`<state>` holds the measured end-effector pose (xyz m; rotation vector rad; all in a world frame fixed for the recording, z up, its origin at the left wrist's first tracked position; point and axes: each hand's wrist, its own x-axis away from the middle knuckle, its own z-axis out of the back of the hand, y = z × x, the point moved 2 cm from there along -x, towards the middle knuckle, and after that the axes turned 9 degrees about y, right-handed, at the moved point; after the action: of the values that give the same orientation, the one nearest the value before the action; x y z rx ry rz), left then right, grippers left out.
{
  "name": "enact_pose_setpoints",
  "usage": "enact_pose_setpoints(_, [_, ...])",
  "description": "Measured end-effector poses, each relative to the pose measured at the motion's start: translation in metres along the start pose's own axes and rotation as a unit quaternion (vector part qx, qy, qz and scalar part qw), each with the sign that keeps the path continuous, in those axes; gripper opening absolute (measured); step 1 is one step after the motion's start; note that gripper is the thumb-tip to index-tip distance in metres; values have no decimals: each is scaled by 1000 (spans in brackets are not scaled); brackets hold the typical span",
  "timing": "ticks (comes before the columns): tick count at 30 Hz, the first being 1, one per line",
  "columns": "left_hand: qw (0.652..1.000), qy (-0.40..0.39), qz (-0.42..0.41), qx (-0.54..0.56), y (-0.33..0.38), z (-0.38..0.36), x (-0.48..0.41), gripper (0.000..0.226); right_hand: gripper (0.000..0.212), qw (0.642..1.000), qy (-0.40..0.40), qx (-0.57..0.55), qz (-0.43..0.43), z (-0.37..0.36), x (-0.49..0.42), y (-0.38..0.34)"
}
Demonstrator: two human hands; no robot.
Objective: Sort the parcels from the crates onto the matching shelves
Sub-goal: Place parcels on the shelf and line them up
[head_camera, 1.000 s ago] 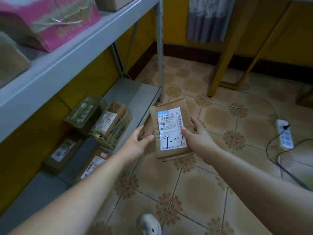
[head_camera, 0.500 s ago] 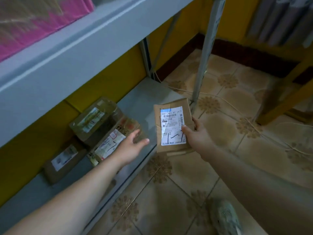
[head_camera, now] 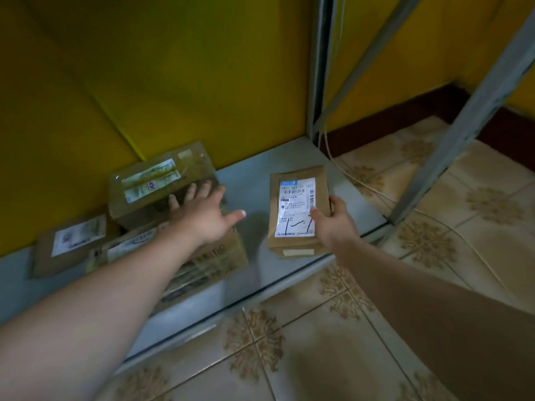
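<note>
One parcel pinched in R hand, long axis twd wall, over bare shelf just right of stack. L hand fingers spread at stack, holds nothing.

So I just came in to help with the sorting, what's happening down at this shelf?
A person holds a brown labelled parcel in the right hand, thumb on its label, over the grey bottom shelf near its front edge. The left hand is spread open over the taped boxes already stacked there, fingers at the upper box. Whether the parcel touches the shelf yet is unclear.
</note>
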<state>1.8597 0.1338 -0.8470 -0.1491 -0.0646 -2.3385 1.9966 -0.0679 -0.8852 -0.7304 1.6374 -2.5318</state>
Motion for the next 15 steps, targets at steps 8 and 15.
enact_pose_setpoints(8, [997, 28, 49, 46, -6, -18, -1, 74, 67, 977, -15, 194, 93, -43, -59, 22])
enact_pose_setpoints(15, [997, 40, 50, 52, -6, -21, -4, 74, 102, 763, -139, 494, 393, -63, -74, 28])
